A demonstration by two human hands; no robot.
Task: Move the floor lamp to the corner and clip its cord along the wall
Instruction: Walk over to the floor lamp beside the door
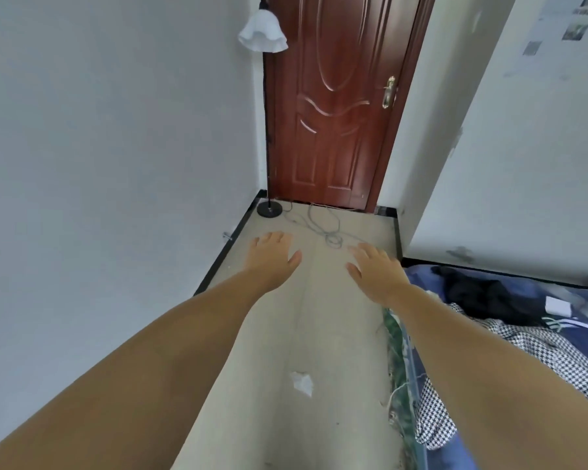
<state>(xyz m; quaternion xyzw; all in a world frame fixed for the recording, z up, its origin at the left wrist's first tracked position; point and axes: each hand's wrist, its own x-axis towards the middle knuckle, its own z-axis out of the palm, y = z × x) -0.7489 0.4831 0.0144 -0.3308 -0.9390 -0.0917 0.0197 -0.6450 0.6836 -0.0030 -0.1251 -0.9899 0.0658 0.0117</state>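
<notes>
The tall lamp (267, 106) stands left of the door (336, 103) with its soft cord (323, 225) loose below, both hands (274, 254) (374, 269) open and empty; hold its stiff pole.

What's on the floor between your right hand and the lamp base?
In the head view, the loose grey cord lies coiled on the floor between the right hand and the lamp base. Otherwise that stretch of floor is bare.
</notes>
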